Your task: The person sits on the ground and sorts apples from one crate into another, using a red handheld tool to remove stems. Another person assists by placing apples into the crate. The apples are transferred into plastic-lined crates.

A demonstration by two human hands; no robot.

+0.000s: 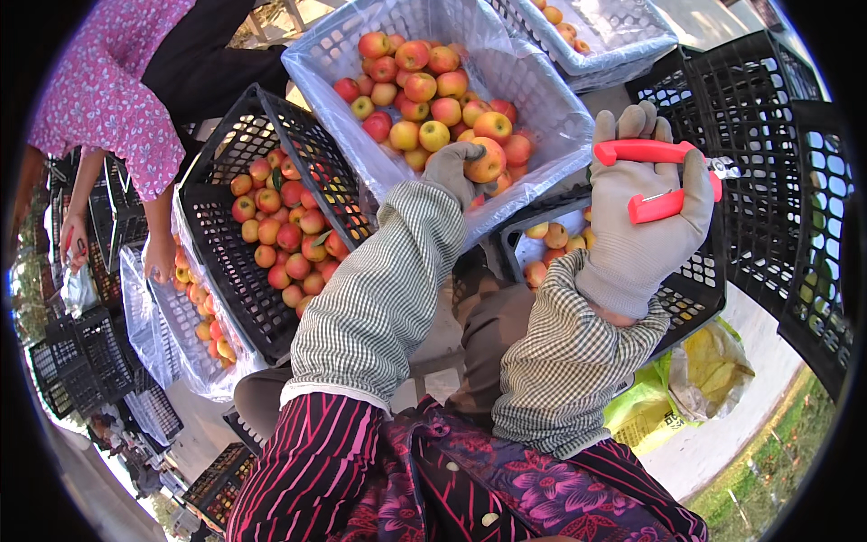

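My left hand (452, 171), in a grey work glove, is closed around a red and yellow apple (486, 161) at the near right corner of a plastic-lined crate (325, 81). Many apples (420, 88) lie in that crate. My right hand (643, 203), also gloved, is turned palm up over a black crate. Red-handled clippers (653, 152) rest across its palm and fingers, with the thumb hooked around them and the metal tip pointing right. Left of my left arm stands a black plastic crate (223, 237) holding more apples (291, 230).
At left, a co-worker in a pink flowered top (108, 95) reaches to another lined crate (203, 345) with apples. Black crates (752, 101) stand at right. A crate with apples (691, 298) is below my right hand. A yellow-green bag (643, 413) lies near my right elbow.
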